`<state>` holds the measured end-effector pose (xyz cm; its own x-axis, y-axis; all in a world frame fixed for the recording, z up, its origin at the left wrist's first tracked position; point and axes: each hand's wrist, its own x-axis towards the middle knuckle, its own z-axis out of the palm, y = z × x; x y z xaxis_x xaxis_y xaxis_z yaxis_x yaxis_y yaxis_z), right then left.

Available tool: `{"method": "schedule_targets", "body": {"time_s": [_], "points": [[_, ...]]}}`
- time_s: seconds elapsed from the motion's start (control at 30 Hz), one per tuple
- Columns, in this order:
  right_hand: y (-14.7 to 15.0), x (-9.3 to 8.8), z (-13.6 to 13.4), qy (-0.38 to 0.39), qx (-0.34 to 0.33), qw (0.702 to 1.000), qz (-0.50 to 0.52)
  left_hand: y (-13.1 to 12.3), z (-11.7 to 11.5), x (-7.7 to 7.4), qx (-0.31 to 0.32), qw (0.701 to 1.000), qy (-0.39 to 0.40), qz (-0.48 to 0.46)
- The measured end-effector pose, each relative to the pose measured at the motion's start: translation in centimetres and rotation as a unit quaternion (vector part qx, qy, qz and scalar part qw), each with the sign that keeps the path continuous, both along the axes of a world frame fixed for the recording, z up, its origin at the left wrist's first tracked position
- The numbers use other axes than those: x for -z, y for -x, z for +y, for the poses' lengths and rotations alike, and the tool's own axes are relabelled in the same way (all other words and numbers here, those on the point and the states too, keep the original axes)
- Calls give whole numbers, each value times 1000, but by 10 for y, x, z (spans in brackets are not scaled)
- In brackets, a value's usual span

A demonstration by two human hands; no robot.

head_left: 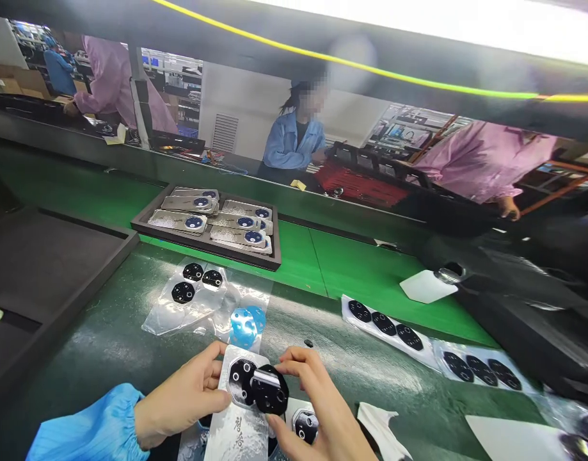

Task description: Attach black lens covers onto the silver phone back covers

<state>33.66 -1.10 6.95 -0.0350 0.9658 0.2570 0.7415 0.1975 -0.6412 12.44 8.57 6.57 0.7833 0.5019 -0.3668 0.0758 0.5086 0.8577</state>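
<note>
Fingertips of the bare right hand (317,406) pinch a thin black rounded plate with round holes (270,390) by its rim, just above a silver printed card (238,430) gripped by the left hand (181,406). The plate looks light, stiff and easily scratched, so its edges seem the best hold.

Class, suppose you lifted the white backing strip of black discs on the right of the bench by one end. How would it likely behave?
The white backing strip looks thin, so it would probably sag rather than stay stiff. The black discs lie flat and seem stuck on, so they probably wouldn't roll off.
</note>
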Motion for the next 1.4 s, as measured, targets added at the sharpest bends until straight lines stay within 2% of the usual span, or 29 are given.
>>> {"method": "schedule_targets", "body": {"time_s": [0.2,0.43,0.83,1.4], "points": [[19,-1,9,6,-33,999,-1,-1,-3,3,6,1000,-13,-1],[20,5,9,24,-51,998,-3,-1,-5,4,11,1000,-23,-16],[0,2,8,0,-13,999,-33,2,-5,3,17,1000,-18,-14],[-1,9,6,-8,21,1000,6,-2,-2,-1,3,1000,29,-2]]}}
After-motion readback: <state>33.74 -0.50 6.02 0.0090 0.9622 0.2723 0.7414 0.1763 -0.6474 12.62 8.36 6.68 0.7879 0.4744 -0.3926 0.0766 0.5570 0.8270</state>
